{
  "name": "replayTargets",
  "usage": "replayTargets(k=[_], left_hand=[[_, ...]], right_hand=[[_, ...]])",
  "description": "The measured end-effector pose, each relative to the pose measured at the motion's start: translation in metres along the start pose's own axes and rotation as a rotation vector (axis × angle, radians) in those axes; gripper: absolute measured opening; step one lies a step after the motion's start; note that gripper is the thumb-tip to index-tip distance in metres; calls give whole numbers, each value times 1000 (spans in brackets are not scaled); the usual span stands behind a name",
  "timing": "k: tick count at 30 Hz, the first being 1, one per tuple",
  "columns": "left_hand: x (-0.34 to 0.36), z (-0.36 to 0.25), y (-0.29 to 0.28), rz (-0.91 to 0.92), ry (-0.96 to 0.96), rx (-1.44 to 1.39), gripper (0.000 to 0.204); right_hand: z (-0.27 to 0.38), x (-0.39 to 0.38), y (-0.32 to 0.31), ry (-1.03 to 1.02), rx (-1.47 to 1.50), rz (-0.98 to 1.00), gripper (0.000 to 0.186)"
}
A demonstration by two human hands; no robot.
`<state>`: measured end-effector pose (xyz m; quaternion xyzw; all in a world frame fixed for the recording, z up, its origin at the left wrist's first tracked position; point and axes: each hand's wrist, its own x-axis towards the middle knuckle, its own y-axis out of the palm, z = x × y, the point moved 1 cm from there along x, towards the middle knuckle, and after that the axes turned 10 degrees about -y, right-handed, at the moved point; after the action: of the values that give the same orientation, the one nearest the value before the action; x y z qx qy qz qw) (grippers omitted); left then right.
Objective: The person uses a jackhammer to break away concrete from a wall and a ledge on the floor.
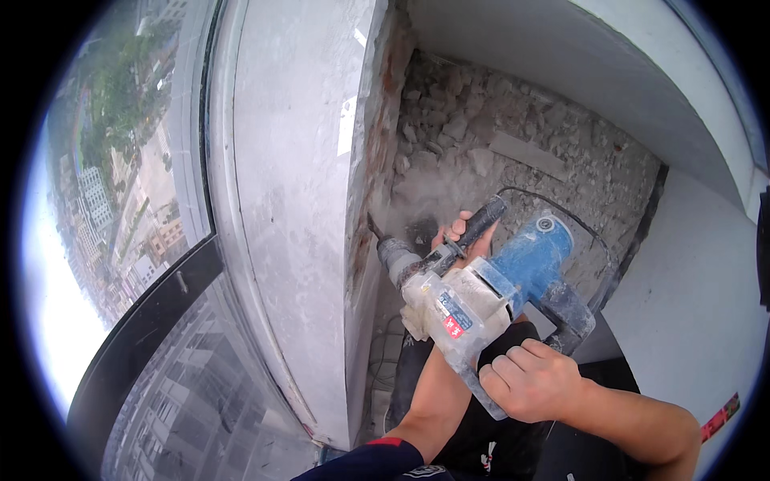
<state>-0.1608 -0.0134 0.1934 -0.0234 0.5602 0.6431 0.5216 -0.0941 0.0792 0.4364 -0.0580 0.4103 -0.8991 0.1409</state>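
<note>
- Wall of pale grey plaster (297,160), upright and smooth on its face, running down the left of centre, with a rough, broken edge (358,240) showing patches of reddish brown.
- Large glass window (128,160) in a dark frame at far left; through it, buildings and green ground lie far below.
- Smooth white wall (690,280) at the right, curved by the lens.
- Broken grey rubble (457,124) spread over the ground ahead, with a flat, pale, oblong slab (525,155) among the chunks. Dust hazes the nearer part.
- Dusty hammer drill (473,301) with a blue motor housing and a grey-white body, in the middle of the view between both hands, slanting so its nose points up and left towards the wall.
- Right hand (533,381), bare, closed in a fist around the drill's rear handle, knuckles uppermost.
- Left hand (469,232), bare, reaching beneath the drill, fingers curled around its black cylindrical side handle (486,215).
- Thin black cable (561,210), arching over the rubble behind the drill.
- Narrow dark metal bit (374,225) in the drill's nose, its tip at the wall's broken edge; how deep it sits, I cannot tell.
</note>
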Motion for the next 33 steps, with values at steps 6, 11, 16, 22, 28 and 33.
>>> replayTargets(k=[6,11,16,22,28,33], left_hand=[[-2,0,-23,-39,27,49,28],[0,-5,-33,-108,87,79,25],[0,-13,-47,-113,41,118,26],[-1,-29,-75,-146,65,233,25],[-34,-50,-69,-458,-255,209,23],[-68,-73,-63,-440,-240,797,26]], right_hand=[[1,-6,19,54,31,-46,12],[-3,-11,30,52,44,-68,15],[-7,-22,43,80,80,-95,15],[-6,-27,52,150,162,-128,17],[-12,-28,48,425,437,-238,31],[-8,-28,49,805,863,-397,27]])
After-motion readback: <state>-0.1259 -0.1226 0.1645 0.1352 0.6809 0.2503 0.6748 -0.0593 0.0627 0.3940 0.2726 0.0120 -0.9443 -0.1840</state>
